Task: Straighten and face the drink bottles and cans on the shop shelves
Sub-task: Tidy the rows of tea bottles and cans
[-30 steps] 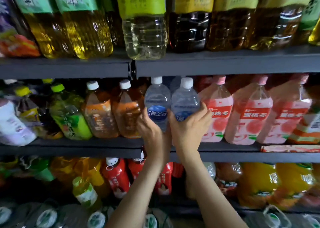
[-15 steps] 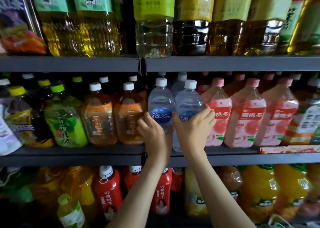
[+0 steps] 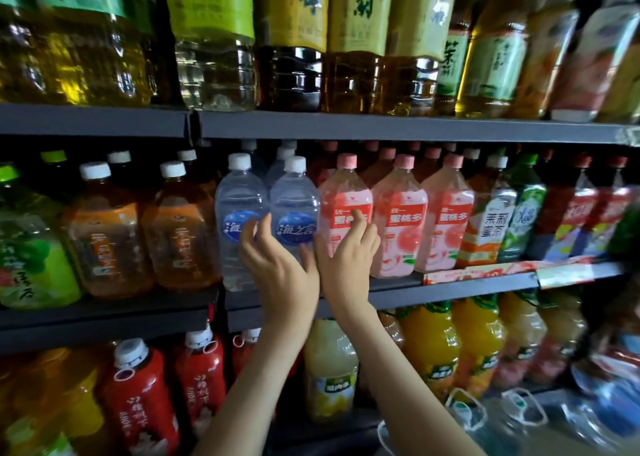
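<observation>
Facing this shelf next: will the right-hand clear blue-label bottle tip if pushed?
Probably not: the clear bottle looks full, so fairly heavy and stable. The pink bottle and its twin stand close beside it, likely checking any lean. Smooth plastic may slip.

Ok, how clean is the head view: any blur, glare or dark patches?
Head view: centre sharpest, on the clear bottles, left hand and right hand; bottles at the right edge smear with motion blur; glare streaks the top-shelf bottles; shelf edges bow from the wide lens; lower left dim.

Left hand (image 3: 281, 269), fingers spread, hovers before two water bottles (image 3: 294, 195); right hand (image 3: 346, 259), fingers straight, overlaps the adjoining pink bottle (image 3: 343, 195).
</observation>
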A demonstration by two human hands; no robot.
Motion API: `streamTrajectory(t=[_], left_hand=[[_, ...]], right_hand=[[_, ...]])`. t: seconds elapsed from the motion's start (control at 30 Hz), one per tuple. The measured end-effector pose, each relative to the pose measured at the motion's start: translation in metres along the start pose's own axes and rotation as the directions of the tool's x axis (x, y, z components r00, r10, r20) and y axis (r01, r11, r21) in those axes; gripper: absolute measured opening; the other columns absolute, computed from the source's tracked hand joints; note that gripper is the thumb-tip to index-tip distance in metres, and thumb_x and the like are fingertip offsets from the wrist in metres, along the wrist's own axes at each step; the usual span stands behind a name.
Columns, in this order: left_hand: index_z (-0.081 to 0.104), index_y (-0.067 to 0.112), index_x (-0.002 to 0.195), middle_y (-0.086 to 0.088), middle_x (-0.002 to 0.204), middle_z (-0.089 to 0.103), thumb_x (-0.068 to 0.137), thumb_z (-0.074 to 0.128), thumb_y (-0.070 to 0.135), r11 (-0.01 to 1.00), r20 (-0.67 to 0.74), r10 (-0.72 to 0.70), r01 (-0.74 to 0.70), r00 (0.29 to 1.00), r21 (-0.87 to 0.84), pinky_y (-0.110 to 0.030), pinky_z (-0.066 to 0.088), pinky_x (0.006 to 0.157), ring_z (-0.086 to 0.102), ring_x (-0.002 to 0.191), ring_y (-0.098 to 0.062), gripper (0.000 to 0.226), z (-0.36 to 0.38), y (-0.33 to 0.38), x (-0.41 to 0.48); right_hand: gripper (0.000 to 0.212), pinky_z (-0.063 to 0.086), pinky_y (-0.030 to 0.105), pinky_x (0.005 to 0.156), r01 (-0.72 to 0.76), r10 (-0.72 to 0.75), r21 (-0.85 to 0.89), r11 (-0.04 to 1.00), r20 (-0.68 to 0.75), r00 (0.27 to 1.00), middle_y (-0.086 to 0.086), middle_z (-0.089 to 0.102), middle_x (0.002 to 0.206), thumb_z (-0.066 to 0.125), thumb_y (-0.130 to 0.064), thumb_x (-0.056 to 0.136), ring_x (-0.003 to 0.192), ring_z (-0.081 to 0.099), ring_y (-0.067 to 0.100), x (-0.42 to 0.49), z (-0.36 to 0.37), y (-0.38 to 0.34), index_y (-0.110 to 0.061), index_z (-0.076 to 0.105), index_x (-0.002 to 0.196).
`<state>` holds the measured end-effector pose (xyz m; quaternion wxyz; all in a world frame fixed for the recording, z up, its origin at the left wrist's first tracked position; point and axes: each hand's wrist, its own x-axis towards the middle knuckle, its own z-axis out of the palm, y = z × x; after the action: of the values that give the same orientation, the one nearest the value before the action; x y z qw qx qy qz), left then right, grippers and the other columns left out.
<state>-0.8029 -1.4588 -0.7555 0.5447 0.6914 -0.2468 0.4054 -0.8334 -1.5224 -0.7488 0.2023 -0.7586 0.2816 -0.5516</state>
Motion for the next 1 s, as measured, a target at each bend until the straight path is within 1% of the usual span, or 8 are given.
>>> streamTrajectory(t=[0.1,0.17,0.23,0.37,0.53,0.7,0.83,1.0], left_hand=[[0.043,0.001,0.122,-0.028,0.123,0.046,0.081,0.057,0.018,0.997,0.024,0.076,-0.075,0.997,-0.035,-0.023,0.027,0.106,0.039,0.116,-0.035,0.046,0.013,0.018,-0.013],[0.043,0.005,0.122,-0.027,0.121,0.048,0.08,0.06,0.012,0.993,0.063,0.113,-0.11,0.992,-0.049,-0.023,0.028,0.104,0.044,0.113,-0.037,0.045,0.026,0.03,-0.023],[0.044,0.009,0.122,-0.024,0.118,0.05,0.078,0.063,0.007,0.99,0.127,0.139,-0.133,0.982,-0.054,-0.022,0.031,0.102,0.049,0.109,-0.036,0.048,0.042,0.038,-0.035],[0.047,0.012,0.124,-0.017,0.118,0.048,0.077,0.069,0.003,0.989,0.229,0.147,-0.14,0.962,-0.049,-0.043,0.053,0.087,0.052,0.109,-0.032,0.053,0.076,0.052,-0.058],[0.05,0.011,0.134,-0.02,0.126,0.045,0.076,0.075,0.009,0.995,0.314,0.101,-0.099,0.944,-0.024,-0.047,0.056,0.084,0.051,0.113,-0.035,0.063,0.117,0.076,-0.073],[0.026,0.009,0.148,-0.03,0.146,0.025,0.072,0.078,0.038,0.985,0.282,-0.014,-0.035,0.959,0.168,-0.056,0.038,0.102,0.033,0.13,-0.046,0.097,0.152,0.093,-0.086],[0.019,0.01,0.149,-0.028,0.147,0.02,0.064,0.081,0.049,0.971,0.214,-0.082,0.03,0.973,0.237,-0.059,0.039,0.096,0.026,0.129,-0.043,0.112,0.171,0.099,-0.089],[0.018,0.012,0.149,-0.02,0.147,0.015,0.062,0.082,0.045,0.972,0.18,-0.066,0.023,0.981,0.234,-0.059,0.04,0.096,0.023,0.128,-0.039,0.113,0.182,0.098,-0.089]], right_hand=[[0.057,0.03,0.035,0.095,-0.014,0.014,-0.012,1.0,-0.002,1.0,0.017,0.047,0.12,0.059,-0.022,0.086,0.108,0.037,0.027,0.015,-0.014,0.028,0.002,0.04,0.134],[0.055,0.03,0.037,0.097,-0.04,0.033,-0.1,0.994,-0.066,0.997,0.015,0.045,0.121,0.05,-0.027,0.09,0.109,0.035,0.025,0.03,-0.027,0.051,-0.001,0.038,0.137],[0.059,0.029,0.042,0.099,-0.169,0.162,-0.058,0.984,-0.118,0.98,0.016,0.043,0.123,0.056,-0.026,0.09,0.112,0.035,0.029,0.046,-0.044,0.077,-0.001,0.034,0.138],[0.07,0.029,0.049,0.1,-0.322,0.308,-0.06,0.945,-0.169,0.936,0.025,0.04,0.129,0.061,-0.032,0.085,0.118,0.037,0.041,0.069,-0.078,0.138,0.003,0.032,0.137],[0.088,0.026,0.048,0.105,-0.385,0.379,-0.064,0.921,-0.098,0.92,0.025,0.035,0.139,0.067,-0.031,0.075,0.129,0.031,0.041,0.107,-0.109,0.197,0.003,0.024,0.143],[0.097,0.031,0.046,0.107,-0.361,0.36,0.008,0.933,0.066,0.931,0.021,0.037,0.142,0.072,-0.038,0.072,0.132,0.034,0.034,0.124,-0.12,0.231,0.0,0.021,0.145],[0.089,0.036,0.048,0.101,-0.354,0.351,0.07,0.933,0.054,0.935,0.02,0.044,0.127,0.077,-0.037,0.07,0.12,0.041,0.034,0.124,-0.118,0.238,0.001,0.032,0.137],[0.093,0.033,0.041,0.104,-0.311,0.309,0.061,0.948,0.041,0.95,0.02,0.04,0.134,0.08,-0.035,0.073,0.125,0.037,0.033,0.128,-0.126,0.249,0.001,0.028,0.142]])
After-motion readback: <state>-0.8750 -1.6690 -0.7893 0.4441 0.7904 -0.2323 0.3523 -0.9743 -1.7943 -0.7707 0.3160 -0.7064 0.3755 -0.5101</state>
